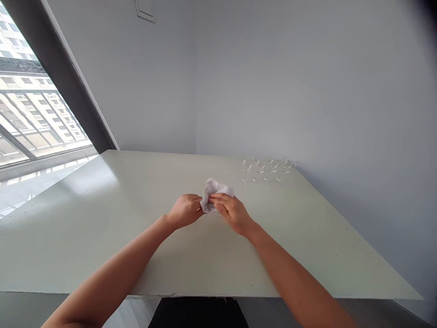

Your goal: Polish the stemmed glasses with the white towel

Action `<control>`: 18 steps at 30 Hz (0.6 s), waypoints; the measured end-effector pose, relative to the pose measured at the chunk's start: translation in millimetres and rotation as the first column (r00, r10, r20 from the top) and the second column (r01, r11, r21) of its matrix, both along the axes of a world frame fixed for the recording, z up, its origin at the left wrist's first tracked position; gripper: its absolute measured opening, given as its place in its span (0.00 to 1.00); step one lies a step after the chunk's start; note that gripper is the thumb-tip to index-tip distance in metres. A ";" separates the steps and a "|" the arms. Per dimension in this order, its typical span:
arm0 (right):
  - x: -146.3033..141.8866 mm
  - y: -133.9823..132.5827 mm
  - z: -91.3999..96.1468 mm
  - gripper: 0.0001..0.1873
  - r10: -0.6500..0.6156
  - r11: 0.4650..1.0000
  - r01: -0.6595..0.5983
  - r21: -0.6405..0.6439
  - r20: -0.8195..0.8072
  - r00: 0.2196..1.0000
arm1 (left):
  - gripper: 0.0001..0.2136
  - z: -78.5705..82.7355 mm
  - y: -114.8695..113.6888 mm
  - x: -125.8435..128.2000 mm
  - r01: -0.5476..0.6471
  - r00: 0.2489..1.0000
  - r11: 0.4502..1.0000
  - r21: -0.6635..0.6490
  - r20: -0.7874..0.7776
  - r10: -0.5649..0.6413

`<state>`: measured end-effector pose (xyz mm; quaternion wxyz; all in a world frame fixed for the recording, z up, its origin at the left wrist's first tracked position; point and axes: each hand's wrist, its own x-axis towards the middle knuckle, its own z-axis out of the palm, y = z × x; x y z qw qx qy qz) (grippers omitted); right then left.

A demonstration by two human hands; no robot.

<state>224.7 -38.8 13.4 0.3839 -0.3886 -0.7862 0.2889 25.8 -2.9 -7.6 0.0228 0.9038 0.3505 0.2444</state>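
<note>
Above the middle of the table, a white cloth is bunched between my two hands. My right hand is closed on the cloth, its fingers pressing into the folds. My left hand is curled shut at the cloth's left edge. Whatever its fingers grip is hidden behind the hand and the cloth. Farther back on the right, several clear stemmed glasses stand upright in a row on the table, apart from both hands.
The pale, glossy table reaches back to grey walls, with its front edge close to my body. A dark-framed window is at the left. Part of a dark seat or clothing shows below the table edge.
</note>
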 end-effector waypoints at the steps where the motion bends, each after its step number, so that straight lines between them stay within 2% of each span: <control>1: 5.2 4.4 -0.2 0.17 0.005 0.992 -0.019 -0.127 -0.106 0.994 | 0.11 -1.0 -0.9 1.1 0.031 0.999 0.999 0.008 0.011 -0.031; 2: 10.8 9.4 -1.3 0.17 0.000 0.962 -0.058 -0.265 -0.213 0.977 | 0.10 -2.1 -1.6 2.1 0.057 0.998 0.998 -0.005 0.027 -0.057; 3: 16.0 14.8 -3.4 0.17 -0.026 0.911 -0.108 -0.397 -0.317 0.948 | 0.08 -3.2 -2.0 3.1 0.073 0.996 0.997 -0.036 0.052 -0.071; 5: 23.0 24.7 -10.1 0.16 -0.150 0.783 -0.208 -0.586 -0.502 0.852 | 0.12 -5.2 -2.8 5.5 0.061 0.990 0.989 -0.132 0.136 -0.043; 6: 24.1 28.8 -14.1 0.15 -0.233 0.729 -0.251 -0.637 -0.576 0.784 | 0.17 -6.0 -3.3 6.9 0.038 0.983 0.982 -0.187 0.182 -0.003; 8: 21.7 33.9 -21.1 0.12 -0.373 0.674 -0.318 -0.667 -0.679 0.632 | 0.23 -6.9 -4.5 9.9 -0.013 0.962 0.960 -0.281 0.259 0.089; 10: 14.8 35.0 -24.8 0.10 -0.452 0.667 -0.353 -0.657 -0.732 0.510 | 0.25 -7.4 -6.1 13.1 -0.041 0.941 0.941 -0.335 0.304 0.149; 13: 2.6 30.3 -23.0 0.09 -0.485 0.706 -0.342 -0.621 -0.775 0.406 | 0.24 -9.2 -9.8 18.1 -0.094 0.916 0.931 -0.352 0.336 0.219; 16: -8.3 20.4 -17.3 0.11 -0.431 0.772 -0.313 -0.553 -0.817 0.383 | 0.23 -11.9 -13.9 22.8 -0.172 0.882 0.918 -0.356 0.360 0.305; 18: -15.2 12.2 -13.9 0.13 -0.364 0.814 -0.288 -0.505 -0.829 0.424 | 0.23 -13.2 -15.8 24.7 -0.206 0.856 0.909 -0.363 0.383 0.347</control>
